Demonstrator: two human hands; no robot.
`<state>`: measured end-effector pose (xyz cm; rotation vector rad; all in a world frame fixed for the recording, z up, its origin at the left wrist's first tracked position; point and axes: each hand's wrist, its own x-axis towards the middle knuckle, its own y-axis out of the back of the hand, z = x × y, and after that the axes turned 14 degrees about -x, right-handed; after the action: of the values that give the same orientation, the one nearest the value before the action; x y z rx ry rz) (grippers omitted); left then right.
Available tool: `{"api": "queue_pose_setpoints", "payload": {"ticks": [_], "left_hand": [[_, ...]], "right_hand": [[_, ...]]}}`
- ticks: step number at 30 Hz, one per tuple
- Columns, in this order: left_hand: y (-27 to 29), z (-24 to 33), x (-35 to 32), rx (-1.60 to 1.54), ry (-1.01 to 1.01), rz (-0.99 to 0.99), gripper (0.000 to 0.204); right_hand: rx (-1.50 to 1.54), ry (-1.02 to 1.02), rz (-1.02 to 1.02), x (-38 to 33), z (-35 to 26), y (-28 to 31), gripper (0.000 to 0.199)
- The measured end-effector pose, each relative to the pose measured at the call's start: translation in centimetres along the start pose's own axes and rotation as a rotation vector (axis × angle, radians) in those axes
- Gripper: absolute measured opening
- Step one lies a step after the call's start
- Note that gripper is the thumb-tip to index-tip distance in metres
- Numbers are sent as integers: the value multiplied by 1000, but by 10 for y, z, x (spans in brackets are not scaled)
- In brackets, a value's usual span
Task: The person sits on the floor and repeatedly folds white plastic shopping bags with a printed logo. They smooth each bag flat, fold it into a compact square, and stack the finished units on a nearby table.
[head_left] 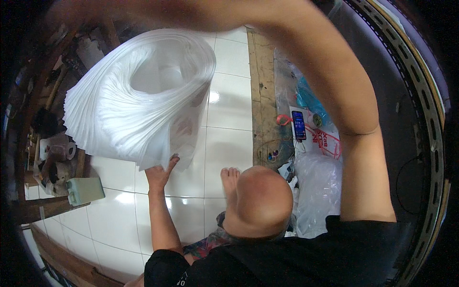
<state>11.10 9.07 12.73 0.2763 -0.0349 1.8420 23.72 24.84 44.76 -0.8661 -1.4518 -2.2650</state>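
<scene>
A thick bundle of thin white sheets [124, 115], foam-like in look, curls round into a hollow loop at the left of the head view. Many layered edges fan out on its left side. My left hand [160, 174] grips its lower edge, thumb raised against the sheets and the other fingers partly hidden. My right forearm [191, 15] arches across the top of the view, above the bundle. Toward the dark upper-left rim my right hand fades out, and its fingers cannot be made out.
White tiles [229, 110] cover the floor. My bent knee [264, 203] is below centre. To the right lie a brown board [264, 100], a phone [298, 125] and clear plastic wrapping [318, 191]. A pale green jerrycan [86, 190] stands left by wooden shelving; a perforated metal rail [432, 119] curves at right.
</scene>
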Motion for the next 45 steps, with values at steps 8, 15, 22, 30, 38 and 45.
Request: {"api": "queue_pose_setpoints", "payload": {"ticks": [8, 15, 22, 30, 38, 45], "left_hand": [[4, -2, -5, -47, 40, 54, 40], [-22, 11, 1, -81, 79, -58, 35], [9, 21, -2, -133, 349, -45, 32], [6, -2, -9, -139, 378, -19, 32], [-4, -6, -15, -178, 304, 58, 41], [1, -1, -11, -46, 351, 15, 60]], "right_hand": [[19, -65, -275, -1, -25, -3, 89], [280, -309, -134, -39, 11, 43, 102], [655, -839, -242, -233, -100, -72, 125], [652, -1140, -107, -272, -207, -171, 131], [625, -1157, 58, -267, -208, -183, 126], [669, -1219, 167, -270, -208, -186, 96]]}}
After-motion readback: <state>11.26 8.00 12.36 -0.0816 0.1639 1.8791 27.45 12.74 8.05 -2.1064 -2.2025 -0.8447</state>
